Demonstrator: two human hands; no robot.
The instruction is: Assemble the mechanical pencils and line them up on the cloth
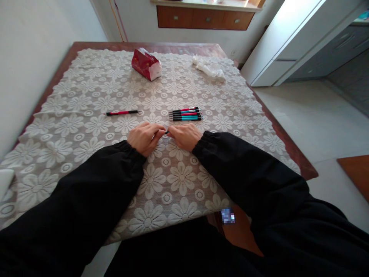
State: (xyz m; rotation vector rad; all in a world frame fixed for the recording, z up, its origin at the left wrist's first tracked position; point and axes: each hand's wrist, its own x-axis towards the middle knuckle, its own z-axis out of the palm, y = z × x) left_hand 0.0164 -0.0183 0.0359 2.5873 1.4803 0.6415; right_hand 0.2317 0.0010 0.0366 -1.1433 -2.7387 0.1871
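My left hand and my right hand meet over the tablecloth, fingers closed. Between their fingertips shows the dark end of a slim pen; most of it is hidden inside my right hand. My left thumb and fingers pinch at that end. Just beyond my right hand lies a row of several pens, red-and-black and teal-and-black, side by side with their tips to the left. A single red-and-black pen lies apart, beyond my left hand.
A lace tablecloth with flower shapes covers the wooden table. Toward the far side are a red tissue pack and a crumpled white plastic bag. A wall runs along the left; a white cabinet stands at the right.
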